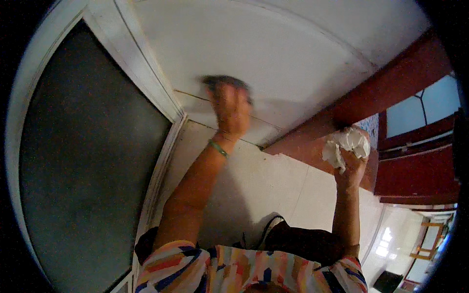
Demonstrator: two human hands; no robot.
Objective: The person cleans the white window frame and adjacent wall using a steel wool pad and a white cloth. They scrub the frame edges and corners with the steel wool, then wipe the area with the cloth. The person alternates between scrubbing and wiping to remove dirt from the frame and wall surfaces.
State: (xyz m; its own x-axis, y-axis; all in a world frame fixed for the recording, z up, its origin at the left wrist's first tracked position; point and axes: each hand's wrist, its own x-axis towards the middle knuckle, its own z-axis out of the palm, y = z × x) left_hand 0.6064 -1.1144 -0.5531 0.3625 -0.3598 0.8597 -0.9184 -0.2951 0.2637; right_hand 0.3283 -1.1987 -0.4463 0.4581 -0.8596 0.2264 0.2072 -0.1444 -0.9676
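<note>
My left hand (231, 108) is raised against the lower part of a white wall (256, 51), blurred by motion. Under its fingers is a dark, flat thing (225, 80), perhaps a cloth or pad; the blur hides its kind. A green band circles that wrist. Off to the right, my right hand (351, 161) grips a crumpled, whitish, thin sheet or cloth (355, 141) beside a reddish-brown wooden post. Whether this hand also touches the wood behind it cannot be told.
A white-framed door or panel with a dark surface (91, 154) stands at the left. The reddish-brown wooden frame (395, 80) slants along the right. Pale floor tiles (278, 183) lie below, with my shoe (273, 225) on them. A black object (388, 282) is at lower right.
</note>
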